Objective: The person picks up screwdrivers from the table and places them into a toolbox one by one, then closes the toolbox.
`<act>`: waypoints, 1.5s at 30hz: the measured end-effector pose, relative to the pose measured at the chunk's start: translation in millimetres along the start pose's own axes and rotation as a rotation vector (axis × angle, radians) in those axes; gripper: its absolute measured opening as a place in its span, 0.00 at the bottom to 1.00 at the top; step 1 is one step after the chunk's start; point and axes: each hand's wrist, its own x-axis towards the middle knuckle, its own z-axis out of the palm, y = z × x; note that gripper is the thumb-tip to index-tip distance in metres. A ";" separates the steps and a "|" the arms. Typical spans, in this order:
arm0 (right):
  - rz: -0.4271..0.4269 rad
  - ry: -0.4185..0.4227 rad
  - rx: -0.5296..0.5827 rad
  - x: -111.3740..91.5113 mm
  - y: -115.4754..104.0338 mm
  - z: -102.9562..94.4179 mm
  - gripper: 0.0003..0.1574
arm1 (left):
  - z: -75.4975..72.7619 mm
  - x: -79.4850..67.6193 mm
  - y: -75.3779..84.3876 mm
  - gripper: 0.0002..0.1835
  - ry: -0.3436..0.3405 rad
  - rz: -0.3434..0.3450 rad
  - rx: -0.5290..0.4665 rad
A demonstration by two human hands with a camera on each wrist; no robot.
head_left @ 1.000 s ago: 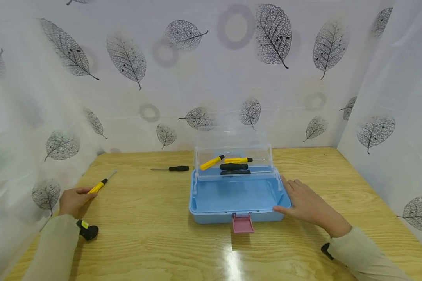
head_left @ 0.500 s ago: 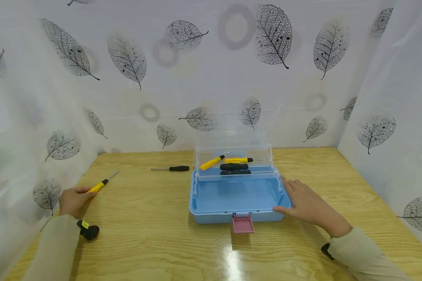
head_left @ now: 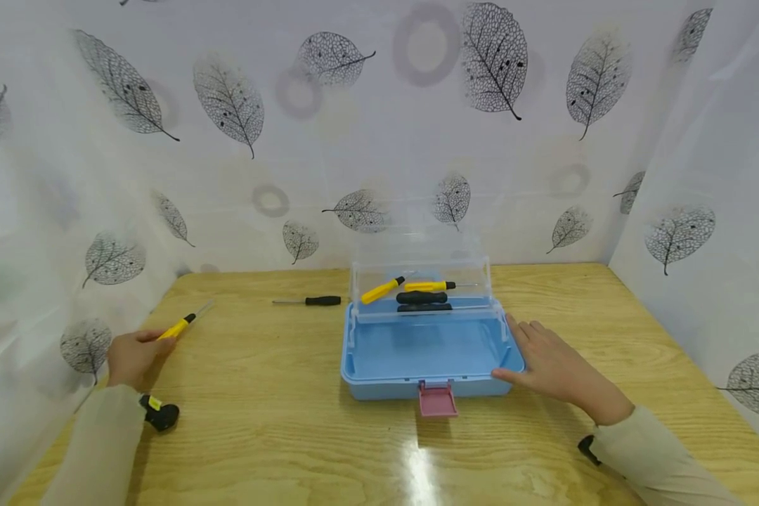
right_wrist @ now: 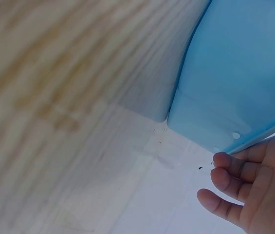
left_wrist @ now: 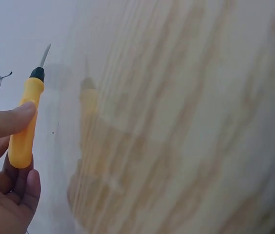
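A yellow screwdriver (head_left: 178, 327) is at the left side of the table (head_left: 259, 436), its metal tip pointing away from the person and slanting right. The left hand (head_left: 133, 358) pinches its handle, thumb on one side and fingers behind; whether the tool touches the table is hard to tell.

Well to the right sits a light blue box (head_left: 379, 391), open toward the person. The right hand (head_left: 553, 369) rests against its right end, thumb at the front corner and fingers spread along the side, loosely bent rather than clenched.

A pink latch (head_left: 438, 402) hangs down at the box's front. At its back, a clear tray (head_left: 373, 318) bears two yellow screwdrivers (head_left: 429, 286) and two black-handled tools (head_left: 422, 297). A black screwdriver (head_left: 322, 301) lies on the table just left of the box. Behind everything hangs a pale leaf-print curtain (head_left: 386, 140).
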 end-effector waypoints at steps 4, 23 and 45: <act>-0.006 0.006 -0.011 0.2 -0.3 -2.1 0.62 | 2.1 -4.2 5.2 0.32 -0.017 0.006 -0.016; 0.012 -0.012 0.001 0.3 -0.7 -1.3 0.62 | 8.8 -3.6 28.7 0.23 0.069 0.215 0.107; 0.006 -0.004 0.001 -0.6 -1.4 -3.6 0.62 | 20.2 -22.8 78.5 0.25 0.018 0.347 0.060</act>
